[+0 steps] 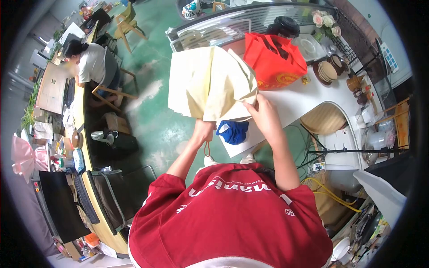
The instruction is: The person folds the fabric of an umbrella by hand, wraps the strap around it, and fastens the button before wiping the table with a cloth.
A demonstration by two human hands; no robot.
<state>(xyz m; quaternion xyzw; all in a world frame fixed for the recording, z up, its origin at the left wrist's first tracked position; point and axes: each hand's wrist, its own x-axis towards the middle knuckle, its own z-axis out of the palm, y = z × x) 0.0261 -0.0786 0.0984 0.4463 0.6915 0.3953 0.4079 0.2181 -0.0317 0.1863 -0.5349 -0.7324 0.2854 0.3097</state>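
Seen from above through a fisheye lens, a person in a red shirt (232, 214) stood at a white counter (308, 100) in the centre of the frame, holding up a cream cloth bag (208, 82). The left hand (203, 129) gripped the bag's lower edge from beneath, its fingers clenched on the fabric, and a thin tan handle loop (207, 148) hung down beside its wrist. The right hand (263, 114) pinched the bag's right lower corner, fingers closed on the cloth. The bag hung partly over the counter's near end and partly over the green floor (152, 111). Just below it, on the counter's corner, lay a crumpled blue cloth (233, 131); whether the bag touched it was hard to tell. Behind the bag, toward the upper right, stood a red tote bag (275, 60), with stacked brown dishes (327, 71) and pink flowers (326, 20) farther right. In the upper left, another person in a white top (91, 62) sat at a long wooden desk (78, 116).
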